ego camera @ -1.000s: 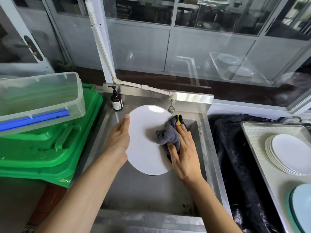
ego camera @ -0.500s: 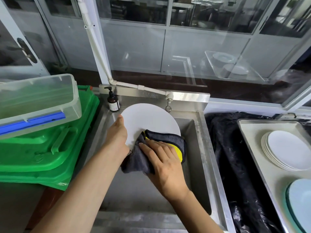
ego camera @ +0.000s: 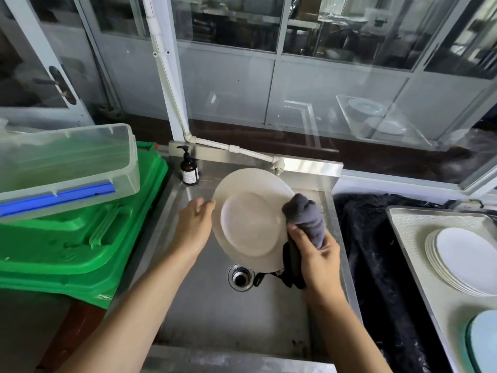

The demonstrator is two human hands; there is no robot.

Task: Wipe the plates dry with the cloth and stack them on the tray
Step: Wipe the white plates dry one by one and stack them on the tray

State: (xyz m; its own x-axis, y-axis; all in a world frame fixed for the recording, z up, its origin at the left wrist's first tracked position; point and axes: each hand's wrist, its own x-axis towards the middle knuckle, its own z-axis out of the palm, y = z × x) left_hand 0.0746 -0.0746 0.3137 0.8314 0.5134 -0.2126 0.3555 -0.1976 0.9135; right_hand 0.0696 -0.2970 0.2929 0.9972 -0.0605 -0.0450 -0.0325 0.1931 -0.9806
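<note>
Cloth point(ego camera: 306, 219) shifted to plate point(ego camera: 250, 219) right rim | right fingers point(ego camera: 301, 235) gripping cloth | left fingers point(ego camera: 204, 204) holding rim

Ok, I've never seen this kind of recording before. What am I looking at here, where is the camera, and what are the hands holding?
There is no machine: a person wears one wide-angle camera on the head, looking down at their own bare hands over a steel sink. The left hand steadies a white plate by its left rim, holding it tilted above the drain. The right hand grips a bunched grey cloth against the plate's right edge. A soap bottle stands at the sink's back left corner. On the right, a tray holds a stack of white plates.
</note>
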